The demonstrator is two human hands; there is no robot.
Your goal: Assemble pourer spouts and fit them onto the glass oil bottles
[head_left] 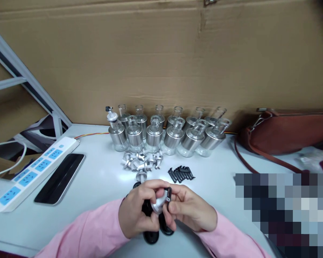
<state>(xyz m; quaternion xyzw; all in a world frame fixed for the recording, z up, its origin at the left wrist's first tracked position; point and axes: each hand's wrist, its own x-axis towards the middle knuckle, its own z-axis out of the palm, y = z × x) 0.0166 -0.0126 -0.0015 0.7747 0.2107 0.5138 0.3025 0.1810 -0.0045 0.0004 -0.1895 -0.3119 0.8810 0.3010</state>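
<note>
The left hand [140,211], forearm toward 8 o'clock, curls palm inward, thumb and fingers gripping a silver cap [158,205]. The right hand [191,211], forearm toward 4 o'clock, pinches a black clip [169,195] against the cap's 2 o'clock side. From the hands, loose caps [141,176] lie at 11 o'clock, loose clips [181,174] at 1, bottles [154,135] at 12.

From the held fitting [157,207], bottles [173,137] are standing in two rows at twelve o'clock — other fittings [135,164] lying before them at eleven, small bars [181,174] at one. A phone [60,179] is lying beside a power strip [40,168] toward ten; a bag [293,134] is resting at two.
</note>
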